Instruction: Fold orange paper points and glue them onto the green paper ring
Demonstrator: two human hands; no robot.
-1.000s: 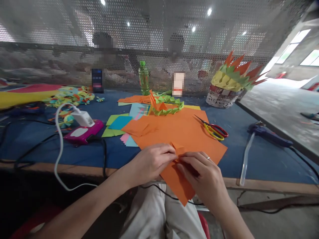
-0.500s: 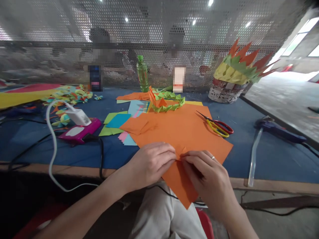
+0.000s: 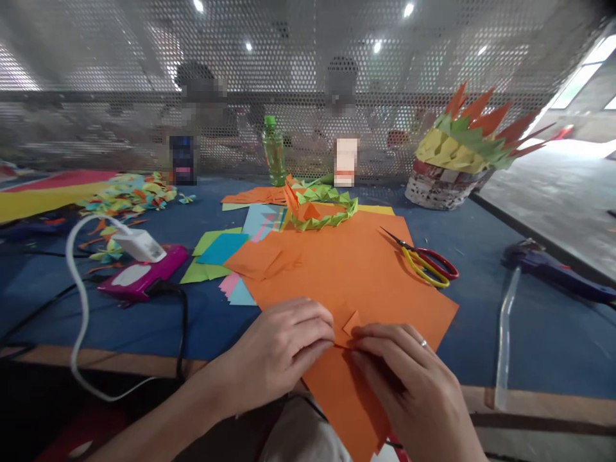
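My left hand point(image 3: 282, 350) and my right hand point(image 3: 411, 372) rest close together at the near edge of the table. Both have their fingertips pinched on a small folded piece of orange paper point(image 3: 353, 323), one corner of which points up between them. My fingers hide much of the piece. Under it lies a large orange sheet point(image 3: 356, 269), its near part hanging over the table edge. Yellow- and red-handled scissors point(image 3: 426, 264) lie on the sheet to the right. Beyond is a ring of green and orange folded paper point(image 3: 327, 218).
A glue gun point(image 3: 553, 273) with a clear glue stick lies right. On the left are a purple power strip point(image 3: 144, 276) with cables, coloured paper squares point(image 3: 224, 249) and small paper pieces point(image 3: 135, 192). Behind stand a green bottle point(image 3: 274, 154) and a spiky paper basket point(image 3: 437, 186).
The table and my hands sit lower in the view. More of the small orange paper's corner shows between my hands, which keep their pinch on it.
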